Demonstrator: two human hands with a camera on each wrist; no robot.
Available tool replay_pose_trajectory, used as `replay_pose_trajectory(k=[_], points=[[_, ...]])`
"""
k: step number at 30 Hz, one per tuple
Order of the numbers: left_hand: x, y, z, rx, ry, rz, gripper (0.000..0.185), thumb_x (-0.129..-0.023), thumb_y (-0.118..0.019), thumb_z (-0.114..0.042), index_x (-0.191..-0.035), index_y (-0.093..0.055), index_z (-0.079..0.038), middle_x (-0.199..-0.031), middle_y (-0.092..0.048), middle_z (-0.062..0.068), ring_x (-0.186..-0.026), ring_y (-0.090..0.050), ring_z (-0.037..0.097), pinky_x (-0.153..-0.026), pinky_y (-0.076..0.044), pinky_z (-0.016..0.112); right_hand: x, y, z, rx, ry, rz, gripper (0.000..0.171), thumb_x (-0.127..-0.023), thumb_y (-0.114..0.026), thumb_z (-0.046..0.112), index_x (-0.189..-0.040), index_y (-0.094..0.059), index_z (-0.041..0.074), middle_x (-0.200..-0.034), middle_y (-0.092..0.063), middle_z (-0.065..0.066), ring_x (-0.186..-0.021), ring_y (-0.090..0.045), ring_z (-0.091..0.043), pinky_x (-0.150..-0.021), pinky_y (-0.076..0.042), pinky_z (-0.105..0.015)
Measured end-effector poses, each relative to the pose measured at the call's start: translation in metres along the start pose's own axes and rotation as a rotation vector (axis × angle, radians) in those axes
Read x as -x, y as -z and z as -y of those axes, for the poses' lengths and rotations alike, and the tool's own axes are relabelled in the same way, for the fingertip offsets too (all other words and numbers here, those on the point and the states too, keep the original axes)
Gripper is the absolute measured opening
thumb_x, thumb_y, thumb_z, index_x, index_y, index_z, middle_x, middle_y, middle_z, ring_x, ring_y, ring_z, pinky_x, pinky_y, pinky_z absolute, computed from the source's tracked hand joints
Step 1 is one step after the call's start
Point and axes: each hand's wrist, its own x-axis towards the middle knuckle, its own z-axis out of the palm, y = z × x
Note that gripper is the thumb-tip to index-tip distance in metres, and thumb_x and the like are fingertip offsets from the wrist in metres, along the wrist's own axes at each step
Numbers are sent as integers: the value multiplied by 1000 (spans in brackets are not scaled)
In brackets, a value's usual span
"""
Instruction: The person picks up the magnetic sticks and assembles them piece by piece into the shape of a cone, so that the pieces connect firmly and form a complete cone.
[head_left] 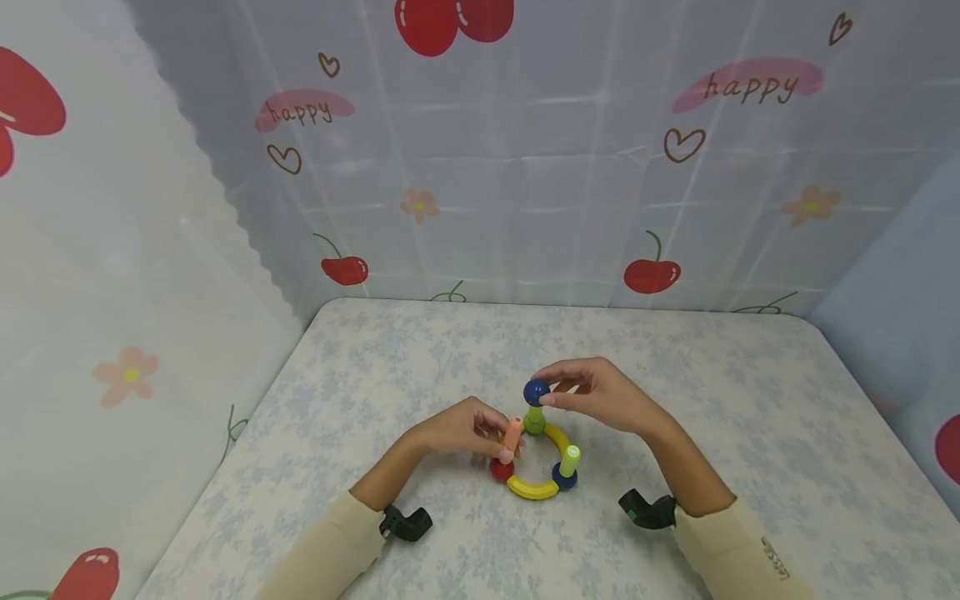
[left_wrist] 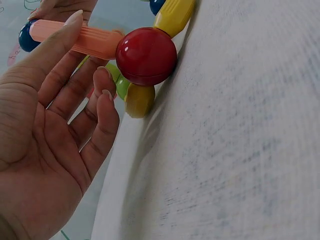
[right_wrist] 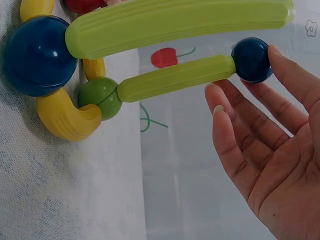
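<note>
A ring of curved yellow sticks point(head_left: 534, 488) and balls lies on the table. Out of its red ball point(left_wrist: 146, 56) stands an orange stick point(left_wrist: 77, 39), pinched by my left hand point(head_left: 467, 427) between thumb and fingers. A green stick point(right_wrist: 177, 79) rises from the green ball point(right_wrist: 100, 98) at the ring's far side. On its top end sits a blue ball point(right_wrist: 252, 60), which the thumb and fingertips of my right hand point(head_left: 592, 393) hold. Another green stick point(head_left: 571, 461) stands on a second blue ball point(head_left: 564, 477) at the ring's near right, touched by neither hand.
A pale cloth with a blue floral pattern covers the table point(head_left: 360, 358). Behind it hangs a curtain point(head_left: 510, 208) printed with cherries and hearts, and more printed sheet point(head_left: 112, 275) hangs at the left. Dark wrist devices point(head_left: 648, 510) stick out near both sleeves.
</note>
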Motion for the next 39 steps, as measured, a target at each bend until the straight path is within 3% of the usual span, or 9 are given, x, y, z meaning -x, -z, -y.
replay_pose_trajectory(k=[4, 8, 18, 24, 29, 31, 36, 39], points=[[0, -2, -1, -17, -3, 1, 21, -94, -71, -3, -114, -74, 3, -100, -77, 5, -60, -48, 26, -56, -42, 27, 1, -3, -1, -13, 29, 37, 31, -94, -75, 20, -124, -72, 12, -113, -73, -2, -96, -69, -22, -76, -58, -34], [-1, -2, -1, 0, -4, 4, 22, -95, -71, -4, -116, -73, 4, -103, -77, 5, -63, -50, 14, -58, -41, 25, 1, -4, 2, -9, 43, 60, 31, -94, -76, 20, -124, -73, 13, -114, -73, -1, -95, -69, -20, -77, -59, -34], [-1, -1, 1, 9, -12, -2, 28, -95, -74, -16, -114, -73, 3, -98, -76, 2, -66, -54, 15, -58, -43, 26, 1, -3, 7, 17, 46, 106, 30, -94, -76, 22, -123, -74, 14, -111, -74, 2, -94, -69, -18, -81, -58, -35], [-1, -1, 2, 8, 3, -11, 30, -95, -74, -15, -117, -71, 5, -103, -77, 3, -74, -60, 12, -63, -45, 24, 5, 8, 3, 23, -12, 105, 21, -97, -72, 24, -116, -75, 13, -110, -73, 0, -96, -67, -26, -79, -57, -37], [1, 1, 3, -8, 13, -28, 28, -95, -74, -12, -119, -72, 3, -104, -77, 5, -75, -61, 11, -63, -45, 24, 12, 17, 1, -32, 3, 254, 22, -94, -76, 19, -112, -75, 7, -105, -73, -9, -93, -68, -27, -79, -58, -38], [1, 2, 3, -12, 7, -32, 28, -94, -74, -12, -119, -72, 3, -104, -77, 5, -75, -62, 12, -63, -45, 25, 14, 18, 3, -40, 15, 323, 23, -90, -80, 18, -111, -75, 10, -103, -74, -12, -92, -69, -26, -78, -58, -40], [0, 3, 6, 8, -13, -29, 28, -94, -74, -11, -119, -71, 4, -103, -77, 5, -69, -59, 12, -60, -44, 26, 13, 13, 4, -27, 17, 428, 26, -85, -85, 21, -110, -78, 18, -103, -76, -4, -89, -70, -23, -77, -59, -41], [-1, 3, 6, 41, -14, -18, 29, -95, -73, -10, -119, -70, 6, -102, -77, 5, -69, -58, 11, -61, -45, 26, 11, 9, 1, -22, 34, 463, 24, -85, -84, 20, -108, -79, 17, -105, -76, -2, -88, -70, -22, -73, -59, -39]])
